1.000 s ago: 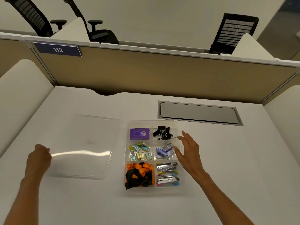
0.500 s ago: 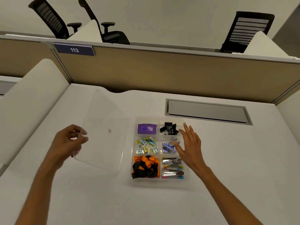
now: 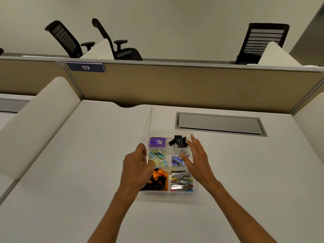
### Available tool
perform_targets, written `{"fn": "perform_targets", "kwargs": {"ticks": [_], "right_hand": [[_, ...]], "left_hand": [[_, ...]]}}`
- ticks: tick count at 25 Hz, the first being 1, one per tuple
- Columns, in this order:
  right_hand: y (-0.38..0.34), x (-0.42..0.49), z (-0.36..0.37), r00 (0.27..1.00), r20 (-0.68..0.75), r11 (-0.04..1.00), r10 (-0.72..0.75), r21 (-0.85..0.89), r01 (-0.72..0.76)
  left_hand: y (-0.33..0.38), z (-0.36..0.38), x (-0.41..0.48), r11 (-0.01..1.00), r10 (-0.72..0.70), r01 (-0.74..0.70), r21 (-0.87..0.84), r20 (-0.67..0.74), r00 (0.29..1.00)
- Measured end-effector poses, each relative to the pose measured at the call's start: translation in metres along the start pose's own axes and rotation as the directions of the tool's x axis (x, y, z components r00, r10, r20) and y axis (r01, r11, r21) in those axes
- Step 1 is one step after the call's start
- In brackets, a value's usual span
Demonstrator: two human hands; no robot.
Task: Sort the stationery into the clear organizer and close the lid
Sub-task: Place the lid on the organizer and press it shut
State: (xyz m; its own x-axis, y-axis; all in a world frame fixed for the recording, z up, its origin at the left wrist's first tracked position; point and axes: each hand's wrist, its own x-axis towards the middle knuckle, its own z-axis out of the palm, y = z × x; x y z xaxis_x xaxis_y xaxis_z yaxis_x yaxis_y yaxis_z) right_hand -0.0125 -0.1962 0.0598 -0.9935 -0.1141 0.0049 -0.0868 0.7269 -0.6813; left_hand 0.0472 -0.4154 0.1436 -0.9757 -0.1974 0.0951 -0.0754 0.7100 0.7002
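Note:
The clear organizer (image 3: 195,189) sits on the desk, with six compartments. They hold a purple box (image 3: 157,142), black binder clips (image 3: 178,141), small coloured packets (image 3: 158,157), blue staple boxes (image 3: 175,160), an orange and black lanyard (image 3: 158,180) and staplers (image 3: 181,182). My left hand (image 3: 136,166) grips the clear lid (image 3: 149,127), which stands almost on edge over the organizer's left side. My right hand (image 3: 197,161) rests with straight fingers along the organizer's right side.
A grey cable hatch (image 3: 219,124) is set into the desk behind the organizer. A tan partition (image 3: 175,86) with a "113" sign (image 3: 85,67) closes the far edge, and padded side panels (image 3: 43,120) flank the desk. Office chairs stand beyond.
My left hand has lifted the lid off the desk at the left and swung it rightward, up onto its edge over the organizer. My right hand stays at the organizer's right side.

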Motion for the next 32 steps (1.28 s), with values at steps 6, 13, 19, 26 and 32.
{"fn": "perform_targets", "kwargs": {"ticks": [6,13,19,26,32], "right_hand": [[-0.024,0.016,-0.013,0.951,0.273,0.658,0.142,0.692,-0.297],[-0.004,0.030,-0.012,0.949,0.208,0.785,0.238,0.534,-0.314],[0.026,0.030,-0.006,0.940,0.105,0.866,0.324,0.368,-0.340],[0.042,0.027,0.004,0.923,-0.010,0.896,0.385,0.245,-0.371],[0.047,0.028,0.004,0.906,-0.080,0.888,0.416,0.249,-0.385]], "left_hand": [[0.039,0.069,-0.015,0.973,0.068,-0.090,0.212,0.109,0.992],[0.043,0.116,-0.027,0.951,0.117,-0.168,0.261,0.201,0.973],[-0.035,0.095,-0.007,0.962,0.107,-0.123,0.243,0.078,0.991],[-0.129,0.079,0.028,0.987,-0.033,0.010,0.160,0.140,0.990],[-0.133,0.094,0.033,0.999,-0.029,0.037,-0.040,0.187,0.982]]}}
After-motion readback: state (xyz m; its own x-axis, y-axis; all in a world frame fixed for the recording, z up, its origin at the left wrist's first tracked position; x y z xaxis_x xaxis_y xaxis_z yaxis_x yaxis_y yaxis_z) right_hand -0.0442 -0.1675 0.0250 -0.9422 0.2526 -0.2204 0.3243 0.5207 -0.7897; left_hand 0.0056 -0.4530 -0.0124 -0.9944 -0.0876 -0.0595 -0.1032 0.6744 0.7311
